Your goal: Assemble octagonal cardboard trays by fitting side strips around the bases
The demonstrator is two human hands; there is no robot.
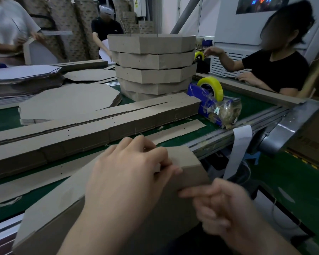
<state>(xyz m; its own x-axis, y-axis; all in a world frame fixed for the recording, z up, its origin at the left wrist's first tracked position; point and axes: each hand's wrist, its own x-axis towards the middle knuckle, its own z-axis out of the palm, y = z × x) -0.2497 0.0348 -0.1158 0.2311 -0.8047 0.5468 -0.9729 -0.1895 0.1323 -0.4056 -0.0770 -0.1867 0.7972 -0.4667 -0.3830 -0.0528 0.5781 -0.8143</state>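
A half-formed brown cardboard tray (66, 199) lies tilted at the near edge of the table, its base facing up and a side strip folded down along its near edge. My left hand (129, 173) lies on top of it near the far right corner, fingers curled and pinching the strip's end (190, 168). My right hand (226, 210) is blurred, loosely curled, with its index finger pointing left and touching the strip's lower edge.
A stack of finished octagonal trays (151, 65) stands mid-table. Bundled side strips (99, 127) lie across the green table, flat octagonal bases (70, 102) behind them. A yellow tape dispenser (212, 100) sits right. A person in black (276, 69) sits right; others stand behind.
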